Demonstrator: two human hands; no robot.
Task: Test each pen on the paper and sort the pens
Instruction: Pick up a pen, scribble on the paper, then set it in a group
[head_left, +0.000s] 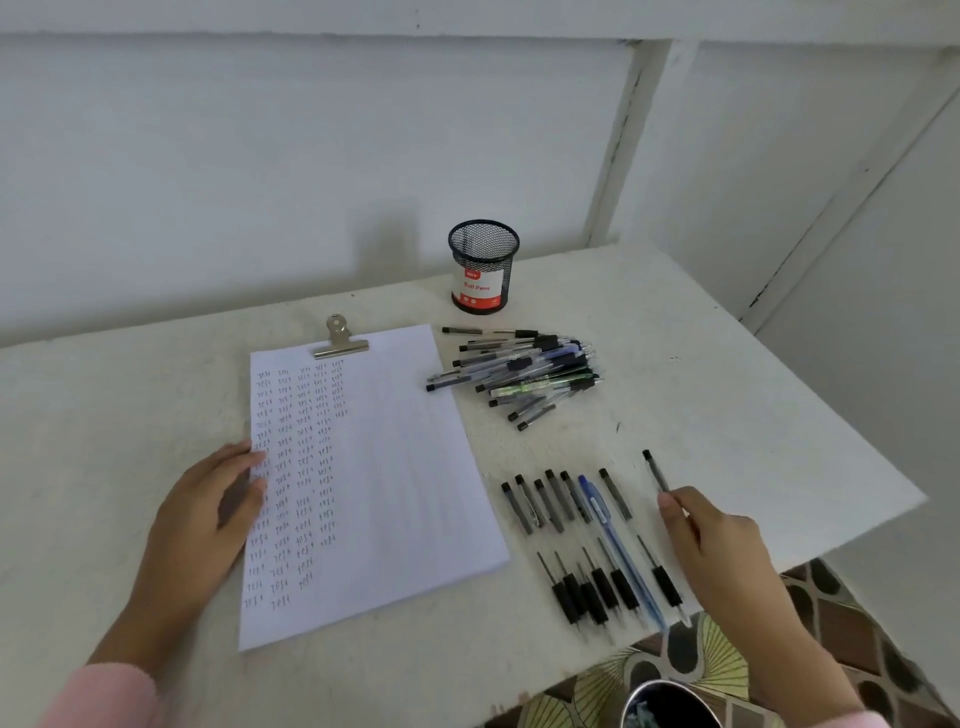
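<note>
The right hand (719, 543) pinches a slim grey pen (654, 472) by its end, with the black cap pointing away. Just left of that grip lies a row of pens (602, 587). The left hand (208, 514) rests flat and relaxed on the smooth paper (395, 467).

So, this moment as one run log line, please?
left hand: rests on paper | right hand: pinches pen beside pen row | pen pile: untouched

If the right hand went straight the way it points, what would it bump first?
Probably the loose pile of pens near the mesh cup. The right hand, pinching a pen, points away and leftward across bare table toward it, though depth is hard to judge.
</note>
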